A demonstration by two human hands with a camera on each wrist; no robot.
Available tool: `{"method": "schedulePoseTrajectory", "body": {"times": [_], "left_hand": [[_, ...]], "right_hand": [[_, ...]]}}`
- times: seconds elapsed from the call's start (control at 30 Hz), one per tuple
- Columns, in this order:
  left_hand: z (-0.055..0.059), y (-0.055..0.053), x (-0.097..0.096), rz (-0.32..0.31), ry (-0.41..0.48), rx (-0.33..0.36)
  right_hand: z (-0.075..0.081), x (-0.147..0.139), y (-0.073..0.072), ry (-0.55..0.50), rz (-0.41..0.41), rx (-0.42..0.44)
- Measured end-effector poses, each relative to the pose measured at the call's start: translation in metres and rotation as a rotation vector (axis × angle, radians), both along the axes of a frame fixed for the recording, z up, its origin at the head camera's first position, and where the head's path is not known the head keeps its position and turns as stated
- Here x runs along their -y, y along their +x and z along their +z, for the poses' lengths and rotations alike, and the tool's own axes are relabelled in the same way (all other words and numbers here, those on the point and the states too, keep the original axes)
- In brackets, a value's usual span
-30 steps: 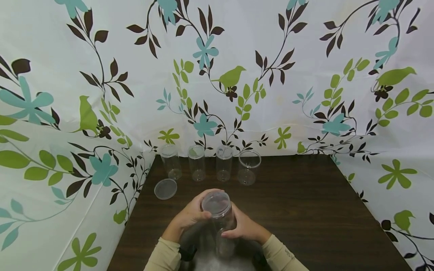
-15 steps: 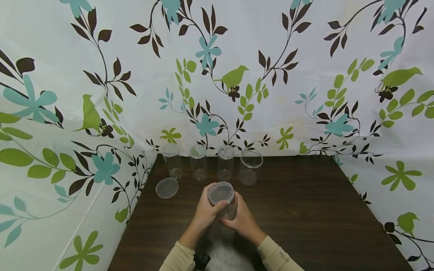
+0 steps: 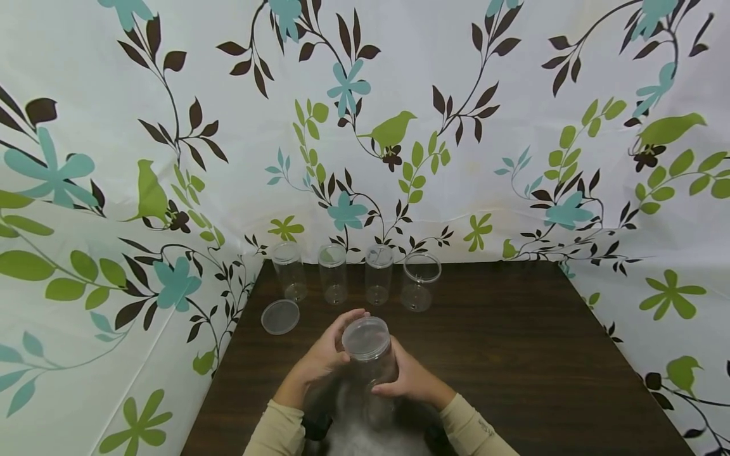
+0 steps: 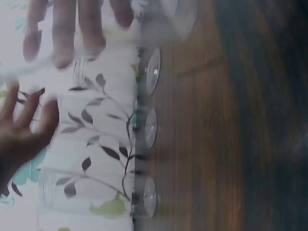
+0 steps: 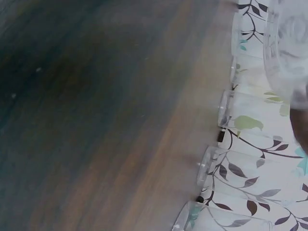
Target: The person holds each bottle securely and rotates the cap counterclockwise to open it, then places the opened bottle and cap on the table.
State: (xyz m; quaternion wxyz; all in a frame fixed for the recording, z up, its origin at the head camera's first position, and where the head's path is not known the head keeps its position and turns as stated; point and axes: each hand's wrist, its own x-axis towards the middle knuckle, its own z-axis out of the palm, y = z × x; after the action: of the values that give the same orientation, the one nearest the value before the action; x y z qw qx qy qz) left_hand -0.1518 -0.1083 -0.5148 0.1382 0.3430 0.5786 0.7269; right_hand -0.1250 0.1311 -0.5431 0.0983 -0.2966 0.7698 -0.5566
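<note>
A clear plastic jar (image 3: pixel 373 373) with a translucent screw lid (image 3: pixel 367 339) stands tilted between both hands, above the table. My left hand (image 3: pixel 322 358) curves round the lid, its thumb at the near-left edge and its fingertips behind. My right hand (image 3: pixel 413 377) grips the jar body from the right, thumb in front. In the left wrist view, my left hand (image 4: pixel 21 139) is beside the lid end, and the right hand's fingers (image 4: pixel 62 29) lie behind the clear wall. The right wrist view catches the jar (image 5: pixel 288 48) at its right edge, partly cut off.
Several clear jars stand in a row along the table's back edge, among them a narrow jar (image 3: pixel 332 275) and a wider-mouthed jar (image 3: pixel 419 285) at the right end. A loose round lid (image 3: pixel 280 316) lies at left on the dark wooden table (image 3: pixel 502 354). A patterned curtain (image 3: pixel 456 158) hangs behind.
My left hand turned with its thumb across the lid half a second ago and has now swung back to the left side. The right hand keeps holding the jar, which dips lower again.
</note>
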Motion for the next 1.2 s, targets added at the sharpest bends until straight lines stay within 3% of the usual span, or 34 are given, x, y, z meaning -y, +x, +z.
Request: {"method": "schedulePoseTrajectory", "body": {"times": [0.1, 0.2, 0.3, 0.37, 0.47, 0.57, 0.63, 0.73, 0.83, 0.9, 0.97, 1.03, 1.1, 1.2], "left_hand": [[0.002, -0.002, 0.006, -0.128, 0.006, -0.007], [0.004, -0.003, 0.009, -0.206, 0.006, 0.024], [0.005, -0.001, 0.01, -0.214, 0.006, 0.056], [0.004, 0.0, 0.009, -0.183, 0.002, 0.045], [0.003, 0.004, 0.004, -0.047, -0.037, 0.013], [0.001, 0.01, -0.007, 0.189, -0.13, -0.009], [0.002, 0.015, -0.017, 0.356, -0.189, 0.024], [0.005, 0.021, -0.033, 0.558, -0.252, 0.06], [0.009, 0.025, -0.044, 0.681, -0.298, 0.082], [0.009, 0.025, -0.046, 0.71, -0.316, 0.085], [0.009, 0.025, -0.044, 0.681, -0.308, 0.095], [0.006, 0.023, -0.037, 0.594, -0.26, 0.108], [0.004, 0.02, -0.028, 0.476, -0.198, 0.112], [0.0, 0.012, -0.012, 0.242, -0.102, 0.089]], "right_hand": [[0.004, -0.002, 0.001, 0.001, 0.122, 0.074], [0.005, -0.002, 0.002, -0.005, 0.193, 0.114], [0.005, -0.002, 0.003, -0.011, 0.194, 0.113], [0.004, -0.001, 0.004, -0.011, 0.158, 0.093], [0.001, 0.002, 0.004, -0.009, 0.069, 0.031], [-0.002, 0.006, 0.003, 0.007, -0.052, -0.051], [-0.004, 0.01, 0.002, 0.019, -0.135, -0.095], [-0.008, 0.015, 0.002, 0.043, -0.232, -0.122], [-0.011, 0.017, 0.002, 0.075, -0.293, -0.139], [-0.013, 0.018, 0.002, 0.086, -0.313, -0.157], [-0.014, 0.018, 0.002, 0.089, -0.31, -0.164], [-0.013, 0.016, 0.002, 0.07, -0.285, -0.151], [-0.011, 0.013, 0.002, 0.039, -0.231, -0.115], [-0.006, 0.005, 0.003, 0.018, -0.12, -0.022]]}}
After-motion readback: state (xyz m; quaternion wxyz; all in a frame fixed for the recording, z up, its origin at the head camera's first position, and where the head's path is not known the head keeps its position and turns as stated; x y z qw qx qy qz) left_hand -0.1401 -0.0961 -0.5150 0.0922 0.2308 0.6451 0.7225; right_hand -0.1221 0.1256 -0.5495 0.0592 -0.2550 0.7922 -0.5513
